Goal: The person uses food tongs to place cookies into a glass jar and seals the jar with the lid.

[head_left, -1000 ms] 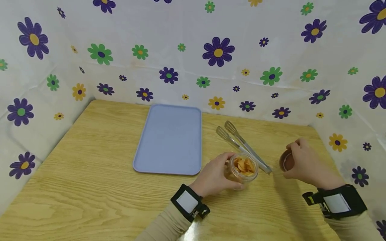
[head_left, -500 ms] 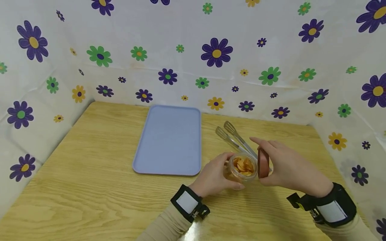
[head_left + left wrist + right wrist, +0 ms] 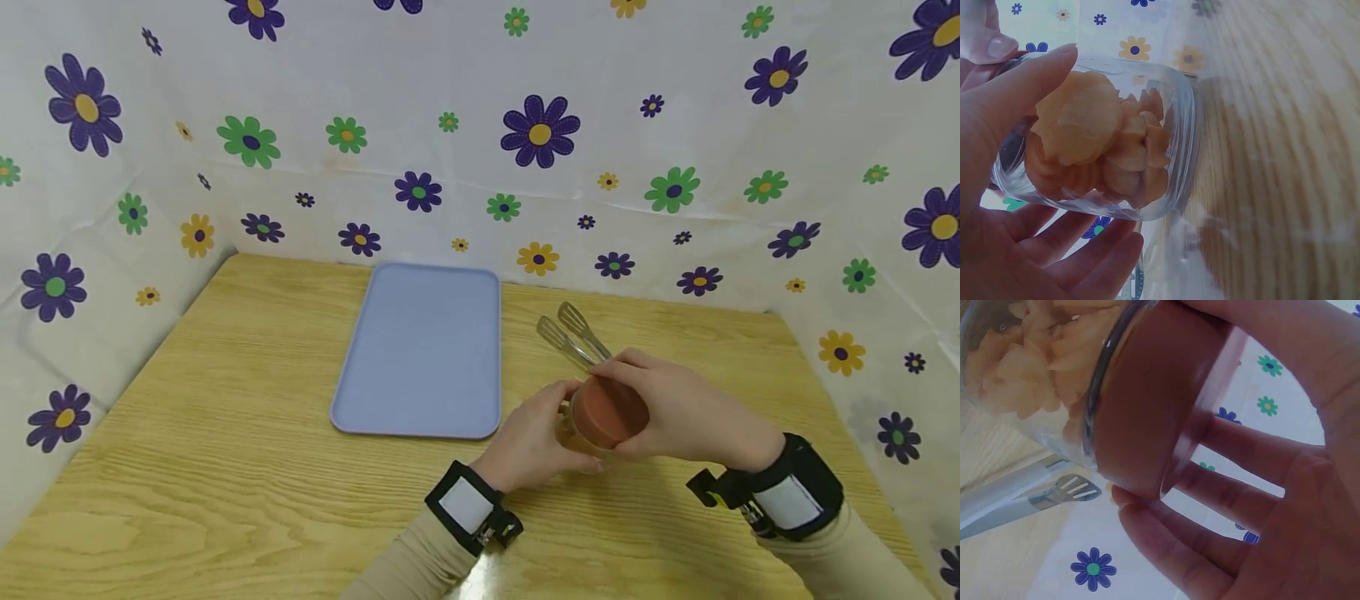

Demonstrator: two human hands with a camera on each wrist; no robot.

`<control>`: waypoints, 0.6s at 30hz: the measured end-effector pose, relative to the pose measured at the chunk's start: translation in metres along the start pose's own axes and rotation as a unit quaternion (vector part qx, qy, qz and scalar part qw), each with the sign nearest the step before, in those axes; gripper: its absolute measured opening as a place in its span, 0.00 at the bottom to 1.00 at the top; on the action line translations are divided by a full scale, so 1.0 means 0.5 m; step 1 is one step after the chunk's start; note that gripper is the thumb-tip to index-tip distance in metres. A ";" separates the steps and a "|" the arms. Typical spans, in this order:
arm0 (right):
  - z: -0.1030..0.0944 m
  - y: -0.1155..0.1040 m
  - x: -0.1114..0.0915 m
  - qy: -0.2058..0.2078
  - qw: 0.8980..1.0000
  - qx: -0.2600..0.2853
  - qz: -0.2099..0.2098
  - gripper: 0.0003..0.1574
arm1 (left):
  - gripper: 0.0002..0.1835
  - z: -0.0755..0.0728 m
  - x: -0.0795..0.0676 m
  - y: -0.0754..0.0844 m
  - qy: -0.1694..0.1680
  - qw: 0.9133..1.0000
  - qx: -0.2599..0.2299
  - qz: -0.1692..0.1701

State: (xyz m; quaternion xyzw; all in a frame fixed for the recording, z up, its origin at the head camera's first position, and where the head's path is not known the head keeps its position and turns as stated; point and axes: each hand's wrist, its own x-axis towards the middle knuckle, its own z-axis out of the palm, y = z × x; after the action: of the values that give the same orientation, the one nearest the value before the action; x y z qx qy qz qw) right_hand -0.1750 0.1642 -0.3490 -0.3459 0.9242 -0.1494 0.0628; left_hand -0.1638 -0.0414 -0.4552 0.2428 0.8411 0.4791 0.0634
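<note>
A clear jar (image 3: 1175, 150) of wavy orange crisps (image 3: 1079, 119) stands on the wooden table. My left hand (image 3: 534, 437) grips its side, thumb on one side and fingers round the other. My right hand (image 3: 675, 408) holds a reddish-brown lid (image 3: 609, 412) by its edge, over the jar's mouth. In the right wrist view the lid (image 3: 1147, 394) sits at the jar's rim, with fingers and thumb spread around it. From the head view, the lid hides the crisps.
Behind the jar lie metal tongs (image 3: 573, 333) with slotted ends, their handles partly hidden by my right hand. A blue tray (image 3: 420, 350) lies left of the jar. A flowered cloth (image 3: 450, 150) rises along the table's back and sides.
My right hand has brought the lid leftward from the table's right side and turned it face down onto the jar's mouth. The left hand and jar have stayed in place.
</note>
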 end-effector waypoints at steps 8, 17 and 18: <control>-0.015 -0.019 0.022 -0.016 0.999 -0.047 -0.007 0.47 | 0.50 0.001 0.000 0.000 0.000 1.000 -0.001 -0.005; 0.046 -0.013 0.033 0.065 0.981 -0.146 0.110 0.43 | 0.48 0.001 0.001 -0.001 0.003 1.000 -0.013 -0.005; 0.052 -0.012 0.031 0.075 0.978 -0.155 0.117 0.43 | 0.47 0.002 0.001 -0.002 0.004 1.000 -0.014 -0.004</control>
State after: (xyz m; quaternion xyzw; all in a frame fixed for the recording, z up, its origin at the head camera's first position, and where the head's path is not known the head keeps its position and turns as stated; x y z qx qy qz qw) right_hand -0.1771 0.1436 -0.3720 -0.2293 0.9721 -0.0212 -0.0437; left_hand -0.1640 -0.0408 -0.4563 0.2366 0.8357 0.4913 0.0649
